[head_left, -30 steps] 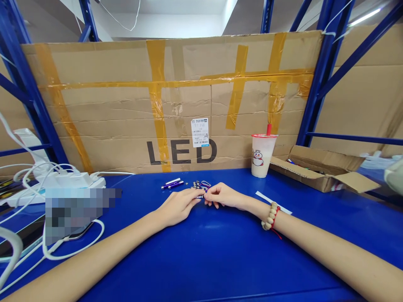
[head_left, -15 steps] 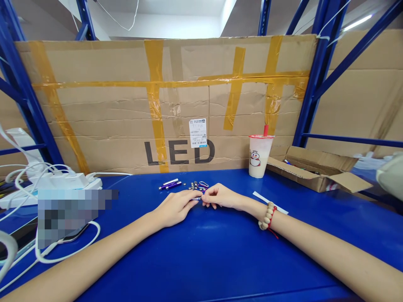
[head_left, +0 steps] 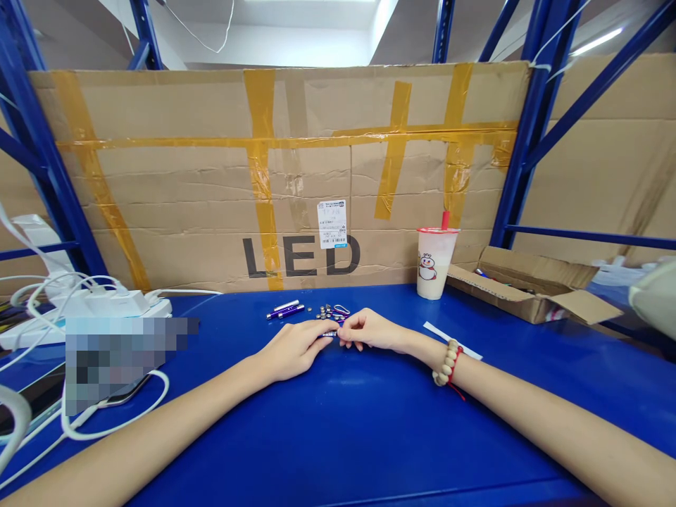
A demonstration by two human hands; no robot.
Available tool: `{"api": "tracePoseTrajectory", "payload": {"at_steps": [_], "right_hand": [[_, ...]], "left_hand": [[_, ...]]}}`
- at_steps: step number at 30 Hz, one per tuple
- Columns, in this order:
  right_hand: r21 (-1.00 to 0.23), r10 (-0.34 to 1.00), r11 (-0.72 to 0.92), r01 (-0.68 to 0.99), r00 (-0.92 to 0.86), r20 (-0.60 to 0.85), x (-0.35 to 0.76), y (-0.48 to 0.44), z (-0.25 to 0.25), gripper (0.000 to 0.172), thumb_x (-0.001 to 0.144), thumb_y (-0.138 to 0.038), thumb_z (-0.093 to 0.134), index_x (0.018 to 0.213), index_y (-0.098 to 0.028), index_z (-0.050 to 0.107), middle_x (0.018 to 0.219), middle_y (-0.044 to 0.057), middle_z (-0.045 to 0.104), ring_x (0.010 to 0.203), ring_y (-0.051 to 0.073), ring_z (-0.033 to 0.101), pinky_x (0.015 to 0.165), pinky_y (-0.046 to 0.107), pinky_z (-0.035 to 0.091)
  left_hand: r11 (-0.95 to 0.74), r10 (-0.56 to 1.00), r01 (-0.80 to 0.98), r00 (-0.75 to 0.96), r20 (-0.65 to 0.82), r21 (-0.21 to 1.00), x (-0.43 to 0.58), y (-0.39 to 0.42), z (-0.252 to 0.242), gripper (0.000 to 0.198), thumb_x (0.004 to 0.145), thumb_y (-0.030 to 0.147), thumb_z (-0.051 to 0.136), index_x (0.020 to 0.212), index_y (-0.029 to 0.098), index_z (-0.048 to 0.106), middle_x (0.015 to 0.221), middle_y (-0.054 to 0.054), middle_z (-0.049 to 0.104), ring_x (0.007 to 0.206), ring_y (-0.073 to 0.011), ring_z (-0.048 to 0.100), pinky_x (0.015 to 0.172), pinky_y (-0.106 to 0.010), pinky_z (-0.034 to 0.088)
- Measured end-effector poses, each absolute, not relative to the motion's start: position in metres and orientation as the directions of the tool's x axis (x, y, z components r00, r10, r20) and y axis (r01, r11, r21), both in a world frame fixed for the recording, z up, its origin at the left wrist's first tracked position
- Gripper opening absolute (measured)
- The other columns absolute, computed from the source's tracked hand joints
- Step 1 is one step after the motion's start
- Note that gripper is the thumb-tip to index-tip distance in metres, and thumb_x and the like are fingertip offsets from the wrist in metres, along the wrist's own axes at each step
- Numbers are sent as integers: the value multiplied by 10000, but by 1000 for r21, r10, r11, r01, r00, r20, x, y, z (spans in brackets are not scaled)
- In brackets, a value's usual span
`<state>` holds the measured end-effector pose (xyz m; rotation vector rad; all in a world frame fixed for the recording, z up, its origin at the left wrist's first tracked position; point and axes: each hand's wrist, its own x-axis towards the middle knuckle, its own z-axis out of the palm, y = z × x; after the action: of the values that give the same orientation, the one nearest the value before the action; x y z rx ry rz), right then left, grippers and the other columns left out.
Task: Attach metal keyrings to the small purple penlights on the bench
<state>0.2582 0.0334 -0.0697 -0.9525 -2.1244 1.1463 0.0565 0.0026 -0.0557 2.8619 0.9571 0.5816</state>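
Note:
Near the far middle of the table my left hand (head_left: pixel 296 350) has its fingers closed on a small silvery rod-like piece (head_left: pixel 329 334), mostly hidden under them. My right hand (head_left: pixel 374 329) meets it from the right, thumb and fingers pinched at the end of that piece; what exactly sits in the pinch is too small to make out. Just beyond the fingers lie several small silvery round pieces (head_left: pixel 322 316) and a metal clip (head_left: pixel 341 310). Purple metal tubes (head_left: pixel 286 312) rest to the left of these, with a silvery tube (head_left: pixel 286 305) behind them.
A lidded drink cup (head_left: pixel 434 271) with a red straw stands at the back right, beside an open cardboard box (head_left: pixel 507 296). A white strip (head_left: pixel 433 329) lies behind my right forearm. Power strips and white cables (head_left: pixel 100 304) crowd the left. A taped cardboard sheet (head_left: pixel 201 197) closes the back.
Both hands stay at the same spot with nearly the same grip. The view has shifted very slightly; the loose pieces lie where they were.

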Motion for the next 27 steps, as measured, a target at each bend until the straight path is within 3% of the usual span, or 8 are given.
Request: {"api": "tracePoseTrajectory", "payload": {"at_steps": [27], "right_hand": [[-866,780,387,317,-614,124,257,33,-70,415,642,-540,625,637,-125,650,599,3,603,459,45,454,458,179,369]], "left_hand": [[-813,582,555,755,303,177,57,1,-53,260,899,287,329,1088,253,505,1055,1,621,955,-151,581,791,-246,443]]}}
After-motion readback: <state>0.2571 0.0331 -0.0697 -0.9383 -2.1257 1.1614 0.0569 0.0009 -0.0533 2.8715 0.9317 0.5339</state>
